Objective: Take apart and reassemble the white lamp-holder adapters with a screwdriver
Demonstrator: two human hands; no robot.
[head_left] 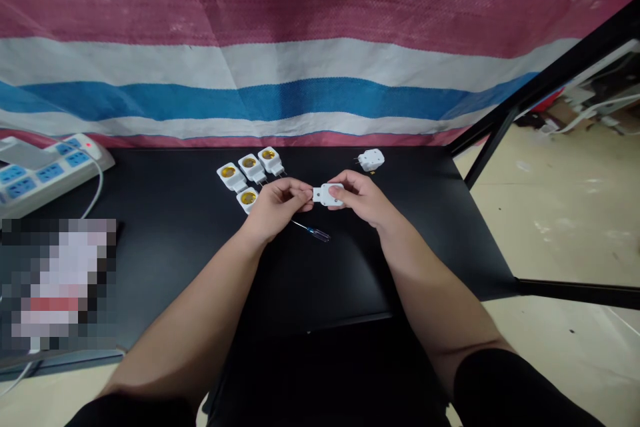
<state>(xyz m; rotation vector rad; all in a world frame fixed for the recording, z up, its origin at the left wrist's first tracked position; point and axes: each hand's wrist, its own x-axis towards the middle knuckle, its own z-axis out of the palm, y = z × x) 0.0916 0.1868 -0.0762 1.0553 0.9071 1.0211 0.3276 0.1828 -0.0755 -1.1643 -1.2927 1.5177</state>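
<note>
Over the middle of the black table, a white plug-in lamp socket (pixel 324 195) lies between my two hands, its screw-holed back facing up. My right hand (pixel 364 198) is closed around its wider body, thumb on top. At the narrow plug end, my left hand (pixel 280 205) pinches with thumb and fingertips, hiding the tip. Below the hands rests a small screwdriver (pixel 317 234) with a clear dark handle. Several similar white sockets with gold-coloured threaded insides, among them one lamp socket (pixel 229 173), sit just beyond and left of my left hand.
Another white lamp socket (pixel 371 159) lies back side up at the rear right, by a small brass-coloured piece (pixel 373 173). A power strip (pixel 50 173) with a lit red light and cable stands at left, near a pixelated object (pixel 65 273). A striped tarpaulin (pixel 300 13) hangs behind the table (pixel 165 213).
</note>
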